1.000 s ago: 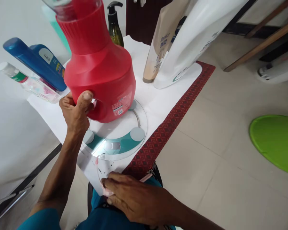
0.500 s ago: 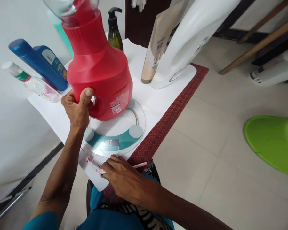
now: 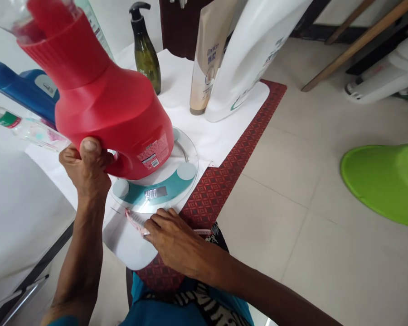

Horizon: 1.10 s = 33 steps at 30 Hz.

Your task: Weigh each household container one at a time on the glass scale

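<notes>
Red bottle (image 3: 119, 117), one, large, with moulded handle and see-through cap: left part of the bench (image 3: 224, 190), leaning leftward, base over the scale; contact with the scale cannot be told.

Clear bottle (image 3: 27, 129), one, white cap, green band: far left, beside the wall.

Blue bottles (image 3: 20, 93), two: just behind the clear bottle, partly hidden by the red one.

Left hand (image 3: 86, 170): clasped round the handle of the red bottle, thumb uppermost.

Pale green bottle (image 3: 94, 25), one: rear, partly hidden.

Pink strip (image 3: 135, 221), one, thin: near edge, running under the right hand and showing again beyond it.

Pump bottle (image 3: 148, 59), one, olive, black pump: rear, upright.

Scale (image 3: 172, 185), one, round, glass, teal band; lit display too blurred to read.

Right hand (image 3: 170, 240): fingers bent, pinching the strip.

Beige tube (image 3: 207, 63) and white bottle (image 3: 248, 59), one each: side by side, on the white sheet (image 3: 177, 86).

Green seat (image 3: 387, 185), one: far right, apart from the bench.
</notes>
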### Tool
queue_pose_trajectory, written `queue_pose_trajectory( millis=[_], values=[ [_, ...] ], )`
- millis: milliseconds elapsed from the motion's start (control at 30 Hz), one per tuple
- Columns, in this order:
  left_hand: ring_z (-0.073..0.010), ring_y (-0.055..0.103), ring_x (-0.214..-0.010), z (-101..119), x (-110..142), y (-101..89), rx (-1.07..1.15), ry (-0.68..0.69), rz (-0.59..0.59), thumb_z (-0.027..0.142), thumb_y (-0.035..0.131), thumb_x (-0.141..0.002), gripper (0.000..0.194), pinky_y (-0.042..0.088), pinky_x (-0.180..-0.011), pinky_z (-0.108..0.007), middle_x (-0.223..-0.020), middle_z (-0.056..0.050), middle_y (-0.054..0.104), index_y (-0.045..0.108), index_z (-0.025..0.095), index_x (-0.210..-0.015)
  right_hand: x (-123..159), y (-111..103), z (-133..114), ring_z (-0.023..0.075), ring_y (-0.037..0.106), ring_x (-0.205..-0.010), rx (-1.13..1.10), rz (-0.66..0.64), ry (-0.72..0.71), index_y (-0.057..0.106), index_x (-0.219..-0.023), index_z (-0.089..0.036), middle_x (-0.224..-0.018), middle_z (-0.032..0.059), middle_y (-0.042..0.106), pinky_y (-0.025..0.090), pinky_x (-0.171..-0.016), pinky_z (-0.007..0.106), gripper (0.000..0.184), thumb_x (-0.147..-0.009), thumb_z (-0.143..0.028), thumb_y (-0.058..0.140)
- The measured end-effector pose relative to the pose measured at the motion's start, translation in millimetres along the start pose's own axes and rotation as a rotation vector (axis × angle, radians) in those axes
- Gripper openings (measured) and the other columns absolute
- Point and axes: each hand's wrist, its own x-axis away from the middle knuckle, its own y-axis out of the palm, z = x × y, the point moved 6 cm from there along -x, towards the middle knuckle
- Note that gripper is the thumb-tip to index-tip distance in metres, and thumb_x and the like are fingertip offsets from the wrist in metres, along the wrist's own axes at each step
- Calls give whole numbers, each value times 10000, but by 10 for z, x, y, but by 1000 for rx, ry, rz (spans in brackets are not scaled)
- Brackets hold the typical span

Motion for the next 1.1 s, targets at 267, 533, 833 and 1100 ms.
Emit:
queue_pose_trajectory(
  millis=[267, 533, 833, 1100],
  values=[
    [-47, 156, -419, -67, -48, 10, 30, -9, -57, 836, 895, -721, 863, 199, -376, -270, -498, 68, 265, 312, 218, -570, 73, 76, -69, 238, 643, -1055, 0, 67, -7, 628, -1367, -171, -1063, 70, 705, 543, -993, 406, 258, -1116, -162, 571],
    [-186, 629, -680, -21, 26, -186, -119, 36, -226, 842, 732, -903, 664, 483, -644, -340, -757, -47, 710, 626, 199, -773, 44, 131, 43, 213, 667, -979, 3, 15, 142, 707, -1186, -166, -1078, 88, 723, 537, -824, 339, 149, -1123, -146, 573],
    [-181, 604, -758, -22, 130, -509, -123, -31, -6, 901, 715, -867, 742, 482, -681, -330, -854, -59, 655, 695, 162, -922, -17, 255, -38, 238, 616, -1011, 84, 134, 17, 737, -1133, -143, -1059, 104, 722, 525, -882, 382, 142, -1097, -120, 601],
    [-218, 640, -861, 137, 146, -554, -129, -22, 42, 758, 718, -961, 578, 491, -805, -380, -923, -80, 698, 748, 183, -1012, 165, 73, -249, 227, 606, -930, 332, 497, -164, 726, -1102, -185, -987, 81, 739, 461, -822, 408, 213, -1126, -134, 521]
  ],
)
